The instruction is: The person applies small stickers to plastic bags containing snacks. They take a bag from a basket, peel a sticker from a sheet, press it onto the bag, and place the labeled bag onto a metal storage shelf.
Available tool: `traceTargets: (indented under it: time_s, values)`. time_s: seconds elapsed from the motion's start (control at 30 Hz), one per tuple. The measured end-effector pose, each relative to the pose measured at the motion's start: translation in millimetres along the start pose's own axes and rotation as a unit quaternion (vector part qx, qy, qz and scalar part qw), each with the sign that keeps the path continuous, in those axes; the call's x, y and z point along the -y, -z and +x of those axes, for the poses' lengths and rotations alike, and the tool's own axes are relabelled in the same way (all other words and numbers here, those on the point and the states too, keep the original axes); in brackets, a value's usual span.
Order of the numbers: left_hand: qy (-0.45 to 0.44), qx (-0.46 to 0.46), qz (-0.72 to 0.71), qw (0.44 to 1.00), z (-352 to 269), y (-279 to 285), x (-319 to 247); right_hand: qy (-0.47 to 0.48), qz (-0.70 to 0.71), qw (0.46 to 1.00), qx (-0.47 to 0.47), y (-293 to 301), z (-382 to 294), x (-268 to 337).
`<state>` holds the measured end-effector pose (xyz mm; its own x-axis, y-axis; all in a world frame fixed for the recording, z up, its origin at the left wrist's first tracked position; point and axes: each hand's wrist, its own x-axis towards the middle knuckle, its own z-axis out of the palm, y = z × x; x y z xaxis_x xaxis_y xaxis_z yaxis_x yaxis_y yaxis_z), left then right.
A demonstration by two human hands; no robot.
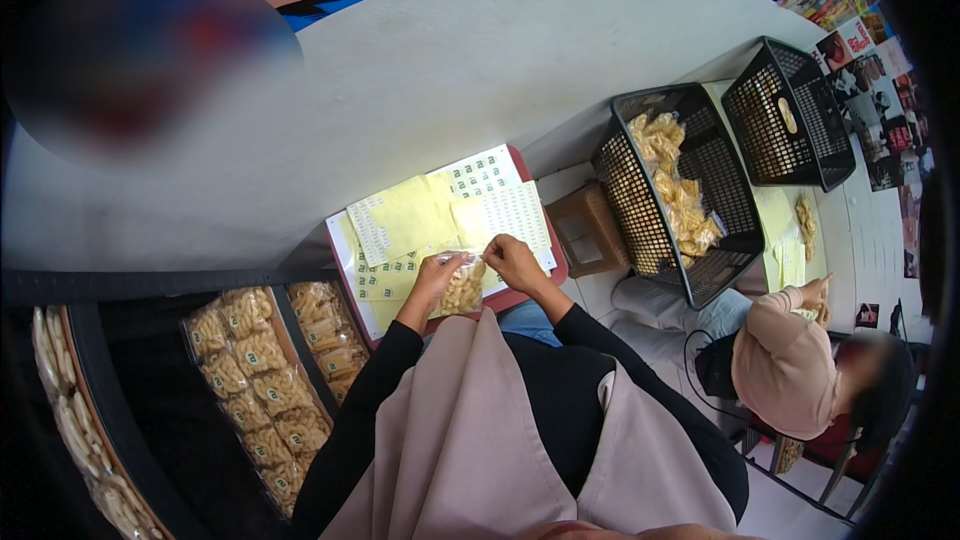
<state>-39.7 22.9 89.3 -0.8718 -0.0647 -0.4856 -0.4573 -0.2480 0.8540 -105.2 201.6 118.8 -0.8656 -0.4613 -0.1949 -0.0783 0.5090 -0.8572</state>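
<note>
A clear plastic bag of pale, knobbly snacks (461,292) is held upright over the front edge of a small red-edged table (517,161). My left hand (431,286) pinches its top on the left side. At the upper right corner of the bag, the fingertips of my right hand (516,261) are pressed together on its edge. Whether they also hold something small is too fine to see. Beyond both hands, yellow backing sheets (409,206) overlap on the tabletop. A white sheet of green-printed stickers (480,172) lies partly under them.
To the right, a black plastic basket (724,217) holds bagged snacks (679,195) beside a cardboard box (589,229). Another black basket (787,112) stands farther right. A seated co-worker (784,367) is nearby. Stickered snack bags (262,382) fill a container at left. A pale wall (450,67) rises ahead.
</note>
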Motion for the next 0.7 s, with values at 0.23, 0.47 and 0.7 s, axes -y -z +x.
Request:
traceTargets:
  time_s: [0.23,0.47,0.7]
  values:
    - [0.054,0.014,-0.037,0.998,0.6,-2.6,-2.1,-0.047,0.03,0.998,-0.022,0.6,-1.0,0.3]
    - [0.07,0.021,-0.099,0.992,0.7,-1.2,0.0,-0.072,0.177,0.982,0.014,-1.1,3.3,-11.6]
    - [0.065,0.042,-0.043,0.996,4.5,-2.2,-5.6,-0.045,0.159,0.984,0.07,8.6,9.9,-9.5]
